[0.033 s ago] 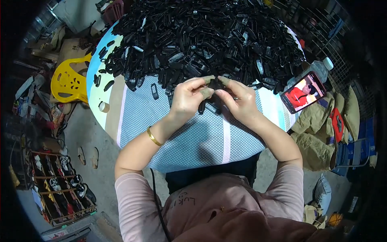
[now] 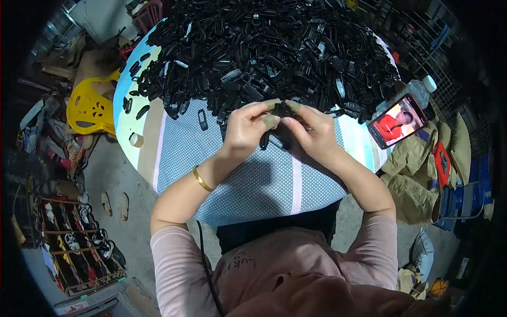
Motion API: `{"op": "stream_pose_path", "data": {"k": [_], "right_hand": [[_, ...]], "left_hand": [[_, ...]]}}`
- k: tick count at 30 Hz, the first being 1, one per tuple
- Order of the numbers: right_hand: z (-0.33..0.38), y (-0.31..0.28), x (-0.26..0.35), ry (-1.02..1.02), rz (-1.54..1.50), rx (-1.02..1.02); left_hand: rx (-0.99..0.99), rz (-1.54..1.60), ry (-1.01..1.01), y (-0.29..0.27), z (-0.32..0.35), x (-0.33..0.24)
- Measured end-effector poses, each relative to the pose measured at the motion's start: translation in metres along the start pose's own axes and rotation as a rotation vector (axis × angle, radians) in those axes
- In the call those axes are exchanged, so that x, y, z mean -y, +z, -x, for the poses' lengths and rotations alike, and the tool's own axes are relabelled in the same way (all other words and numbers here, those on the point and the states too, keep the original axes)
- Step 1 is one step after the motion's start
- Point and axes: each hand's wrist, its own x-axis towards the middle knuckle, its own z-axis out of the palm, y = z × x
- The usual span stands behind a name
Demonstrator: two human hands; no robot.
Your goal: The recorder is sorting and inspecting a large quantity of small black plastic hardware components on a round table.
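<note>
Above the near part of the table, my left hand (image 2: 246, 128) and my right hand (image 2: 318, 130) meet with thumbs and fingers pinched. Between their fingertips is a small black plastic piece (image 2: 283, 110), partly hidden, so its exact kind does not show. Greenish-grey wraps cover several fingertips. Just below the hands, other black pieces (image 2: 275, 141) lie on the patterned tablecloth (image 2: 227, 185). One black oblong frame (image 2: 203, 119) rests apart, left of my left hand. Beyond the hands spreads a large heap of black plastic parts (image 2: 264, 53).
At the table's right edge a phone (image 2: 397, 122) leans by a clear plastic bottle (image 2: 422, 90). A small tan roll or cup (image 2: 136, 140) sits at the left edge, near a yellow chair (image 2: 91, 108). A shoe rack (image 2: 79, 245) and slippers (image 2: 124, 206) are on the floor.
Both hands keep almost the same place and pinch. The picture on the phone screen differs.
</note>
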Motion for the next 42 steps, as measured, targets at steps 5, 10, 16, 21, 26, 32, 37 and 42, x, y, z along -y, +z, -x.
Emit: {"op": "stream_pose_path", "data": {"k": [5, 10, 16, 21, 26, 32, 37, 42], "right_hand": [[0.001, 0.000, 0.001, -0.057, 0.074, -0.011], [0.001, 0.001, 0.003, -0.199, 0.207, -0.006], [-0.002, -0.007, 0.003, 0.323, -0.115, 0.130], [0.002, -0.007, 0.005, 0.172, -0.094, 0.282], [-0.003, -0.014, 0.005, 0.195, -0.054, 0.457], [0.003, -0.011, 0.000, -0.078, 0.309, 0.521], [-0.002, -0.024, -0.008, 0.007, 0.347, 0.495], [-0.005, -0.028, -0.019, 0.176, 0.162, 0.367]], "left_hand": [[-0.028, 0.077, -0.030, 0.002, 0.001, 0.005], [-0.017, 0.146, -0.030, 0.008, 0.004, 0.009], [0.105, 0.055, -0.007, 0.001, 0.001, -0.008], [0.149, -0.059, 0.085, -0.005, 0.000, -0.014], [0.193, -0.130, -0.058, -0.010, 0.003, -0.029], [0.527, -0.654, 0.023, 0.002, 0.030, -0.043], [0.280, -1.165, 0.331, -0.031, 0.010, -0.025], [0.381, -1.263, 0.268, -0.038, -0.003, -0.022]]}}
